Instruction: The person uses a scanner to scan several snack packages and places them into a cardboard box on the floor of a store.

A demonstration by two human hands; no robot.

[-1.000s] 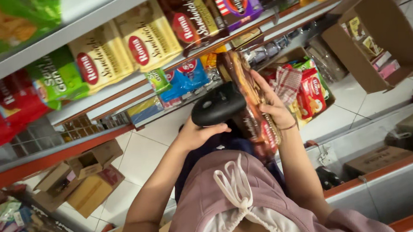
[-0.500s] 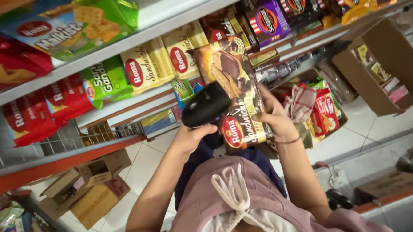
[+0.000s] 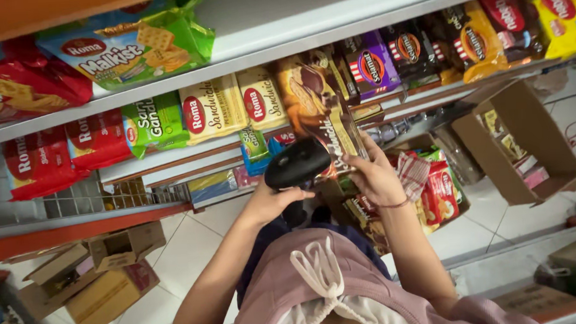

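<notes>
My left hand (image 3: pixel 271 201) grips a black handheld scanner (image 3: pixel 296 164), its head turned toward a long brown biscuit pack (image 3: pixel 317 108). My right hand (image 3: pixel 375 176) holds that pack by its lower end and lifts its top up against the middle shelf (image 3: pixel 170 163), between yellow biscuit packs (image 3: pixel 214 109) and purple packs (image 3: pixel 370 67). The scanner sits just left of the pack's lower end, nearly touching it.
Red packs (image 3: pixel 38 162) and a green pack (image 3: pixel 154 121) fill the shelf to the left, and a green cracker pack (image 3: pixel 131 45) lies on the shelf above. An open box (image 3: pixel 530 143) stands on the tiled floor at right. More cardboard boxes (image 3: pixel 103 277) sit lower left.
My right hand has raised the brown pack higher toward the shelf row. The scanner followed it in my left hand, and the view tilted upward to show more shelves.
</notes>
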